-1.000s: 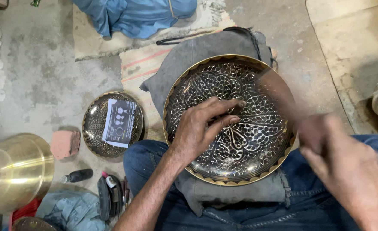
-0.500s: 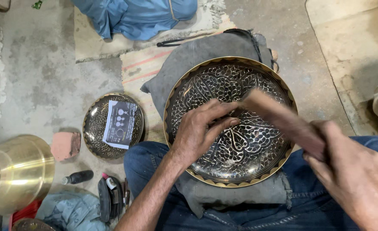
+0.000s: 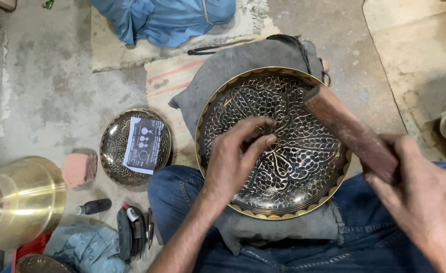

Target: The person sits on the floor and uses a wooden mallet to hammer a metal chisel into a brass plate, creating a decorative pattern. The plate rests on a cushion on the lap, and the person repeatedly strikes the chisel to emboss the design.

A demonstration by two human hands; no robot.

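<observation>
A large round brass plate (image 3: pixel 303 167) with dark engraved leaf patterns rests on a grey cloth (image 3: pixel 233 76) over my lap. My left hand (image 3: pixel 235 156) lies on the plate's middle, fingers pinched around a small tool that I can barely see. My right hand (image 3: pixel 425 202) grips a brown wooden stick (image 3: pixel 349 129), held slanted above the plate's right side, its far end over the upper right rim.
A smaller engraved plate (image 3: pixel 114 149) with a paper sheet on it lies on the concrete floor to the left. Near it sit a pink block (image 3: pixel 79 169), a big brass vessel (image 3: pixel 15 202), a dark pouch (image 3: pixel 132 230) and a blue cloth (image 3: pixel 167 17).
The wooden stick in my right hand has swung down and up over the plate, and it now points more to the upper right. My left hand stays on the plate's middle.
</observation>
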